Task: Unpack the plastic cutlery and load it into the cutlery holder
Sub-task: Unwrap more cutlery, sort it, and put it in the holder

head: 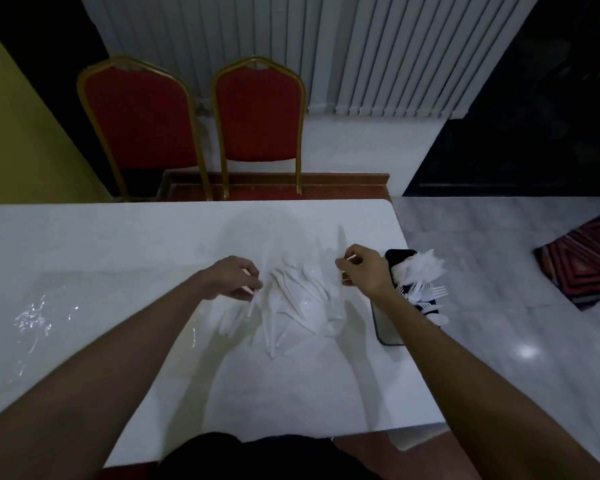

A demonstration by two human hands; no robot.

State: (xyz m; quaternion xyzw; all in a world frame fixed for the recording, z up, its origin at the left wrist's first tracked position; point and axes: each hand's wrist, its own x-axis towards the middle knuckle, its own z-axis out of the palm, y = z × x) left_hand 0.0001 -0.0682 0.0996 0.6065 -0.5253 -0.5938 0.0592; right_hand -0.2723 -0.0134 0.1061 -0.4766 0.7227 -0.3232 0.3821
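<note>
A heap of white plastic cutlery (297, 306) lies on the white table (118, 244), partly inside a clear plastic wrapper. My left hand (234, 277) pinches the wrapper's left side at the heap's edge. My right hand (364, 270) pinches the wrapper's right side, where a white knife (342, 242) sticks up. The two hands hold the wrapper apart over the heap. A black cutlery holder (392, 323) stands at the table's right edge, just behind my right wrist, with several white forks and spoons (418, 271) standing in it.
An empty clear plastic wrapper (37, 318) lies on the table's left part. Two red chairs (257, 112) stand beyond the far edge. The table ends close to the right of the holder, with grey floor and a striped cushion (586, 258) beyond.
</note>
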